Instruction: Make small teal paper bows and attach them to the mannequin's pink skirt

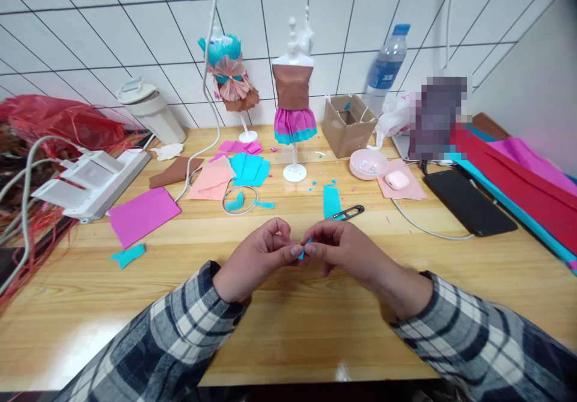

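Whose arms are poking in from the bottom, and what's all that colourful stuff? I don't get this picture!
Those arms in dark-and-white checked sleeves belong to a person, not a robot. A camera worn on their head looks forward and down, so the arms enter from below. The left hand and right hand pinch a small turquoise paper-like scrap. On the pale wooden table are small black snips, a round pink bowl, and a white mannequin wearing a brown top and magenta-and-turquoise skirt.

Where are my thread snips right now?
In the head view, the thread snips lie right of centre on the table, just beyond the right hand, tip at a blue strip's near end.
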A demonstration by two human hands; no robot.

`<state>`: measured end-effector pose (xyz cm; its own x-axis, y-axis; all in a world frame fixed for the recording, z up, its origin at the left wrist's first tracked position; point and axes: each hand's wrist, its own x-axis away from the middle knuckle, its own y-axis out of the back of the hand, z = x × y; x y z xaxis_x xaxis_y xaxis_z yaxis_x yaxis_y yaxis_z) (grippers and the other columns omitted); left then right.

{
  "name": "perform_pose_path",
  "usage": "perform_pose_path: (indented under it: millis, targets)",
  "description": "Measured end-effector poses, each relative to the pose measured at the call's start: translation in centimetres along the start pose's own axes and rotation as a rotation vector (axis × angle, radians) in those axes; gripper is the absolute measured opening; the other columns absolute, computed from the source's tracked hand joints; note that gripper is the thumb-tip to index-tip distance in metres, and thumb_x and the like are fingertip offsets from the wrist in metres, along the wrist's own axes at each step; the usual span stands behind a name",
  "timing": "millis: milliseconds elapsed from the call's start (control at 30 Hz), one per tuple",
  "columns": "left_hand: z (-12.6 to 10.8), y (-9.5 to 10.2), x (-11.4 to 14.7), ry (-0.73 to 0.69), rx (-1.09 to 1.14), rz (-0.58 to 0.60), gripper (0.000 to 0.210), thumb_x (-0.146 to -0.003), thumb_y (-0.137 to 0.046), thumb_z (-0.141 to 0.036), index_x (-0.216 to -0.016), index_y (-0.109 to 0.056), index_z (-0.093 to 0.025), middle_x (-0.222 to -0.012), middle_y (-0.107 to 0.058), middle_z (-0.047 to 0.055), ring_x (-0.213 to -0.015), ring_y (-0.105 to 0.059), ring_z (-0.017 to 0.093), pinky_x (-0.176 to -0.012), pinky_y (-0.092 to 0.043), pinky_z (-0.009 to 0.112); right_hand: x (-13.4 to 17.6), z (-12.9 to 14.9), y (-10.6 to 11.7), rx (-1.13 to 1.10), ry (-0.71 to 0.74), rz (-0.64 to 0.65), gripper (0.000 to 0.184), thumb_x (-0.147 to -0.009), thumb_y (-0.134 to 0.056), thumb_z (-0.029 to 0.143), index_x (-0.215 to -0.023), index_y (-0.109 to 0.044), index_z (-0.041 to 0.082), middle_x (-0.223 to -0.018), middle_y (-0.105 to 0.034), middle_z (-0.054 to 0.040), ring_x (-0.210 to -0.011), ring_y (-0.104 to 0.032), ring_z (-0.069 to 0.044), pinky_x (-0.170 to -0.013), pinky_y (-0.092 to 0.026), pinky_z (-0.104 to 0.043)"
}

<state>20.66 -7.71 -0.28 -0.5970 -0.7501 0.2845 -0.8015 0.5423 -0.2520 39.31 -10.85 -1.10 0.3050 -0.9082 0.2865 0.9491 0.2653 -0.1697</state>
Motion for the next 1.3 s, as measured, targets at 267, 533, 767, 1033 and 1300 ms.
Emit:
perform_pose_path:
  millis: [267,533,767,1033,1300]
  targets:
    - [-1.1,-0.1,0.4,-0.089,-0.601,-0.099,0.021,-0.078,-0.068,-0.035,-0.087,-0.071,-0.017,-0.086,-0.073,0.005,-0.083,-0.066,0.019,-0.077,-0.049,0.029,0.0,0.2,0.1,0.331,0.125,-0.167,0.016,-0.075,-0.069,0.032,-0.081,-0.065,0.018,-0.072,-0.061,-0.0009,-0.061,-0.055,-0.012,-0.049,-0.050,-0.023]
    - [-0.6,0.1,0.3,-0.019,-0.361,-0.123,0.021,-0.081,-0.064,-0.034,-0.083,-0.068,-0.013,-0.075,-0.072,0.005,-0.073,-0.065,0.015,-0.072,-0.050,0.026,0.1,0.1,-0.1,0.165,0.088,-0.142,0.031,-0.072,-0.071,0.041,-0.094,-0.068,0.018,-0.082,-0.065,-0.0040,-0.068,-0.059,-0.015,-0.049,-0.054,-0.026]
    - [-0.6,0.0,0.2,0.017,-0.334,-0.115,0.022,-0.080,-0.066,-0.034,-0.083,-0.066,-0.013,-0.074,-0.071,0.004,-0.072,-0.064,0.014,-0.070,-0.048,0.025,0.0,0.1,0.0,0.186,0.062,-0.165,0.027,-0.073,-0.070,0.040,-0.084,-0.069,0.016,-0.070,-0.065,-0.0021,-0.055,-0.055,-0.011,-0.050,-0.049,-0.025]
    - [-1.0,-0.4,0.3,0.037,-0.327,-0.133,0.020,-0.079,-0.067,-0.033,-0.081,-0.064,-0.013,-0.067,-0.069,0.002,-0.066,-0.061,0.013,-0.066,-0.046,0.024,0.0,0.0,-0.1,0.287,0.114,-0.193,0.019,-0.076,-0.065,0.036,-0.080,-0.066,0.017,-0.067,-0.061,0.0003,-0.053,-0.053,-0.010,-0.050,-0.046,-0.024]
    - [0.0,0.2,0.0,0.104,0.024,-0.063,0.024,-0.074,-0.075,-0.033,-0.084,-0.068,-0.012,-0.066,-0.068,0.001,-0.064,-0.059,0.010,-0.068,-0.045,0.023,0.0,0.0,-0.3,0.238,0.131,-0.185,0.017,-0.077,-0.064,0.034,-0.081,-0.063,0.017,-0.069,-0.060,0.0015,-0.052,-0.052,-0.008,-0.048,-0.045,-0.022]
